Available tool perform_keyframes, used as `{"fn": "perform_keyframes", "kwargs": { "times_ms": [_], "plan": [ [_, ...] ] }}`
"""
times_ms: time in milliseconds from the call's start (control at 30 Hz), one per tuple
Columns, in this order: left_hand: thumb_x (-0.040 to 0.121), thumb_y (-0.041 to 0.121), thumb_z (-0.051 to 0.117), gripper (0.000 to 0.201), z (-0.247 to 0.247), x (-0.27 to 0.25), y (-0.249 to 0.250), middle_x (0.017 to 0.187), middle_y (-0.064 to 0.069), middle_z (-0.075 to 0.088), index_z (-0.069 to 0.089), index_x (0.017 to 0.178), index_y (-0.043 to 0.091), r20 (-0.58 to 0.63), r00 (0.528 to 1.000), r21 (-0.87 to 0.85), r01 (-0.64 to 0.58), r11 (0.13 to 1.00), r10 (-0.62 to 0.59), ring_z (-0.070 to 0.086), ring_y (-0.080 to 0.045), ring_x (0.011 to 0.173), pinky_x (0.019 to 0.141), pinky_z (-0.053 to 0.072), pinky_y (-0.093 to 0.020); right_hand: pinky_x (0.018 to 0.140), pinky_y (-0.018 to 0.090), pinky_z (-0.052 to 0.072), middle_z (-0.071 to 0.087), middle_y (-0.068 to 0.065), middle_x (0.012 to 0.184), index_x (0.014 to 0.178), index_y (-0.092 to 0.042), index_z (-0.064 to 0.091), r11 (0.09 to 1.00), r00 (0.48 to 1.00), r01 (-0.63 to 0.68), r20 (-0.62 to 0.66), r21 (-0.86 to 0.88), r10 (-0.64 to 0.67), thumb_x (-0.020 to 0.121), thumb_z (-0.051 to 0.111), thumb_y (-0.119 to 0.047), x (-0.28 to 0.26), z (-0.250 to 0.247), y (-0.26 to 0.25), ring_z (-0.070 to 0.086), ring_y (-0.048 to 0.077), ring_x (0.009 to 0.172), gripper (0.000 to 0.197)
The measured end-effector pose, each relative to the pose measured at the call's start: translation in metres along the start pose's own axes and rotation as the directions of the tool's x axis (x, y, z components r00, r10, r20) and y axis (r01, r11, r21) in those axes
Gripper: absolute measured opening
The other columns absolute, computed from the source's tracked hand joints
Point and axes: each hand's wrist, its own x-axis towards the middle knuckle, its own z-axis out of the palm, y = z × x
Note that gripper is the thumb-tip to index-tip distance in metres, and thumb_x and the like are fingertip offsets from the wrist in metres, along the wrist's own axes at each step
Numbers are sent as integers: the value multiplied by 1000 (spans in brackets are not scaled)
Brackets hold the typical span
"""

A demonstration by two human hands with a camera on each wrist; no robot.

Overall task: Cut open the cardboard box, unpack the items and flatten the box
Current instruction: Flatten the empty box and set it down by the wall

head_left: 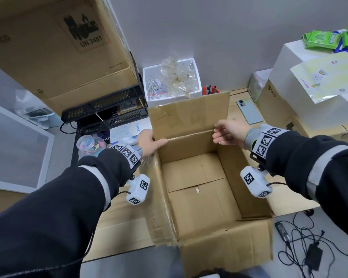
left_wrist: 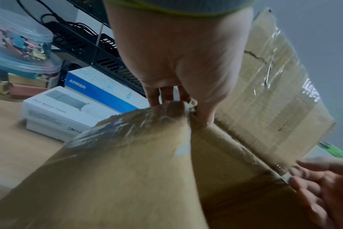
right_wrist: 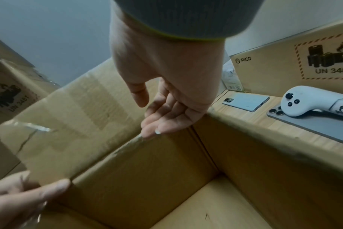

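The cardboard box (head_left: 199,177) is sitting open on the table (head_left: 237,105), its inside bare. The left hand (head_left: 149,142) is gripping the far left corner, fingers curled behind the wall and hidden. The right hand (head_left: 229,132) is touching the far rim with loosely straight fingertips (right_wrist: 151,133).

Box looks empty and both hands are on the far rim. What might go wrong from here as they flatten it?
1. The bottom flaps look closed; collapsing may stall.
2. The cardboard box sits close to a phone and a clear jar, so swinging it could knock them.
3. The left hand grips a taped corner; the right hand only touches, so it may twist.
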Motion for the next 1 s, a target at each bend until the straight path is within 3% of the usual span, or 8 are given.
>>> {"fn": "perform_keyframes", "kwargs": {
  "times_ms": [333, 400, 533, 600, 667, 733, 833, 1000],
  "plan": [
    [95, 26, 66, 24, -21, -9, 33, 65, 10, 52, 57, 75, 18, -89, 975, -102, -212, 972, 203, 48, 0, 59, 55, 36, -13, 62, 29, 55, 74, 13, 87, 98, -5, 63, 960, 983, -86, 137, -265, 125, 93, 50, -13, 7, 56, 16, 72, 26, 72, 16],
    [94, 29, 67, 16, -25, -7, 34, 73, 7, 63, 68, 89, 14, -80, 969, -148, -245, 958, 236, 55, -3, 66, 64, 42, -18, 62, 29, 55, 74, 14, 88, 98, -5, 62, 945, 979, -92, 147, -314, 144, 93, 49, -13, 7, 64, 21, 71, 27, 73, 16],
    [83, 50, 63, 41, -40, -12, 45, 87, -1, 75, 73, 99, 14, -96, 960, -247, -279, 928, 264, 69, -19, 79, 77, 56, -35, 65, 32, 56, 74, 13, 87, 94, -3, 65, 889, 957, -109, 196, -446, 215, 90, 53, -13, 10, 78, 34, 71, 28, 75, 16],
    [91, 36, 65, 37, -45, -13, 52, 77, 13, 75, 70, 107, 2, -77, 954, -299, -298, 907, 289, 68, -2, 72, 72, 56, -24, 62, 33, 55, 74, 12, 80, 89, -4, 67, 865, 956, -105, 190, -491, 224, 86, 54, -14, 13, 81, 39, 72, 29, 75, 16],
    [98, 13, 62, 24, -48, -13, 57, 50, 25, 58, 60, 91, -10, -73, 945, -300, -326, 897, 319, 53, 10, 51, 56, 39, -5, 59, 30, 55, 74, 11, 76, 86, -4, 68, 845, 962, -91, 172, -527, 211, 85, 53, -13, 13, 83, 39, 72, 26, 67, 18],
    [99, 5, 59, 24, -50, -13, 59, 45, 25, 53, 55, 75, 6, -53, 943, -309, -330, 892, 330, 50, 12, 47, 54, 35, -2, 63, 32, 56, 75, 9, 78, 87, -5, 70, 827, 957, -86, 184, -556, 223, 85, 53, -16, 15, 83, 39, 69, 25, 65, 20],
    [99, 8, 60, 16, -55, -14, 62, 70, 22, 69, 67, 88, 18, -44, 941, -383, -327, 864, 336, 61, 10, 67, 67, 45, -8, 65, 33, 52, 68, 7, 75, 85, -9, 67, 785, 945, -80, 203, -615, 255, 84, 54, -19, 14, 83, 38, 60, 27, 63, 17],
    [99, 11, 61, 21, -65, -20, 75, 112, -8, 74, 69, 116, 3, -71, 927, -427, -363, 828, 369, 69, -12, 96, 88, 55, -26, 69, 35, 55, 62, 9, 77, 81, -11, 64, 695, 963, 9, 192, -719, 186, 86, 50, -23, 14, 82, 38, 56, 28, 68, 18]
  ]
}}
